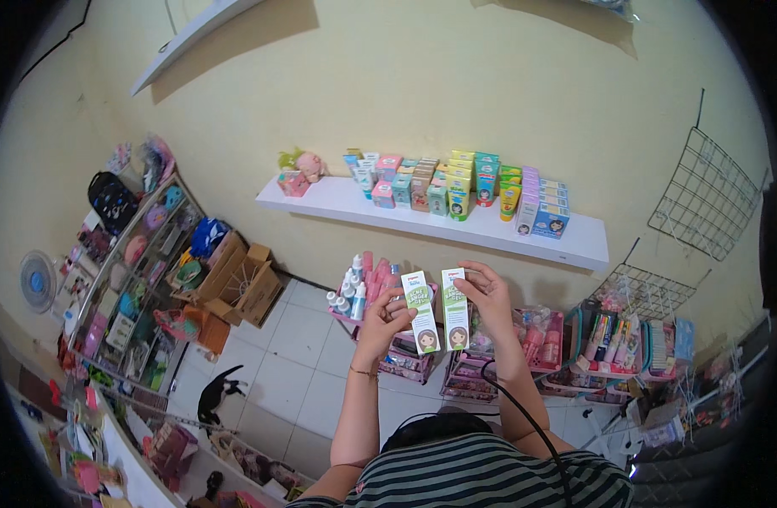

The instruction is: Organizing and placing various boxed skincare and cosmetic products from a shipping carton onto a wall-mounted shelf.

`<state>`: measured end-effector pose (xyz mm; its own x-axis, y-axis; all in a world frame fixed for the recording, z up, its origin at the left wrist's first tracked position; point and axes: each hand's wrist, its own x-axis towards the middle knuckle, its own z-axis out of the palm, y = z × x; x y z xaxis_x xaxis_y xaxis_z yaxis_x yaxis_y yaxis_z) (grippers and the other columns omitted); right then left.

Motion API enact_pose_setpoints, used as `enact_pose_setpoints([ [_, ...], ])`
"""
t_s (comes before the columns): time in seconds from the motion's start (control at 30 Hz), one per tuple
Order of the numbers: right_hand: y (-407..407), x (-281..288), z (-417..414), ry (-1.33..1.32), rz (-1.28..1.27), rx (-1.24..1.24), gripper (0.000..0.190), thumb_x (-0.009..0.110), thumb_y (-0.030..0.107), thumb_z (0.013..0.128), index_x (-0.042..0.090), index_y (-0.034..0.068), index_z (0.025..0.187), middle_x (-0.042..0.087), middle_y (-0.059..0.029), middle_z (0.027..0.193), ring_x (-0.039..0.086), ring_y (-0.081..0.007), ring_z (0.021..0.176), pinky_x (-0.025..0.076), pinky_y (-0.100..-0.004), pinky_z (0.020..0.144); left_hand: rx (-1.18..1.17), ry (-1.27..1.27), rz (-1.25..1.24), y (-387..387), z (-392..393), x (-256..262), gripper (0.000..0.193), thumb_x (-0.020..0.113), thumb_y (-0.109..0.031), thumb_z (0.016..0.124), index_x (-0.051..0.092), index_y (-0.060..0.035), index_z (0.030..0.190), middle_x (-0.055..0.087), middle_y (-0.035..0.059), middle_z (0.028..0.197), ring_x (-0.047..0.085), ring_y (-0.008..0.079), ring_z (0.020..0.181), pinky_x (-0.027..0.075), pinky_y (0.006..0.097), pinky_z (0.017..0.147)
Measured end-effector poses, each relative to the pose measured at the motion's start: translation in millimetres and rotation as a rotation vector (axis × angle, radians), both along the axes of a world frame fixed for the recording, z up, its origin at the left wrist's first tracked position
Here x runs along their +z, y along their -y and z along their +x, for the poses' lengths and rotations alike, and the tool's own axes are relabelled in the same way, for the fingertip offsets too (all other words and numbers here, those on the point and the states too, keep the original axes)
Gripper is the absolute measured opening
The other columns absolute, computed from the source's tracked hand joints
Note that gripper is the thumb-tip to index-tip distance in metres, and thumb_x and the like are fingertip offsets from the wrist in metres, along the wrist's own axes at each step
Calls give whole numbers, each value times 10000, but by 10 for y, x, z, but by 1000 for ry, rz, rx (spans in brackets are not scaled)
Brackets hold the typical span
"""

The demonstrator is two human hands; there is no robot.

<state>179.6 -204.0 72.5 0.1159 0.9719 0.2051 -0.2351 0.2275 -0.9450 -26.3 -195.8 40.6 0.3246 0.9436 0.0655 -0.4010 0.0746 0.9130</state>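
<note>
My left hand (386, 317) grips a slim white-and-green acne gel box (424, 324), tilted a little. A second, matching gel box (455, 320) is held nearly upright in my right hand (487, 292). Both fronts face me, each with a cartoon girl near its bottom end, and a narrow gap separates them. Beyond my hands, a white wall shelf (375, 216) carries rows of skincare goods. Among these are yellow tubes (459, 193), teal tubes (487, 181), brown boxes (421, 190), and blue boxes (549, 221) beside lilac boxes (526, 213) at the right.
Below the shelf stand pink trolleys with white bottles (358, 300) and pink bottles (544, 346). Farther left are an open cardboard box (255, 295) and a glass display case (131, 279). A black-and-white cat (215, 397) lies on the tiled floor. Wire grids (709, 193) hang at right.
</note>
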Motion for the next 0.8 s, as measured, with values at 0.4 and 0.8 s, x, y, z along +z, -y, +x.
enact_pose_setpoints([
  [0.4,-553,-24,222,6,15,-148,352,663,37,803,549,-8,1133,656,-101,962,603,-111,851,485,-229,747,-165,2,2,-832,229,-2,383,620,19,813,465,-27,1161,629,75,986,610,107,862,501,213,693],
  [0.8,-892,27,343,-40,8,-328,339,667,18,781,571,4,1106,666,-90,905,609,-97,810,491,-218,701,-312,-81,36,-1444,442,22,411,626,-3,818,458,-22,1194,624,83,1002,609,108,877,521,229,693],
])
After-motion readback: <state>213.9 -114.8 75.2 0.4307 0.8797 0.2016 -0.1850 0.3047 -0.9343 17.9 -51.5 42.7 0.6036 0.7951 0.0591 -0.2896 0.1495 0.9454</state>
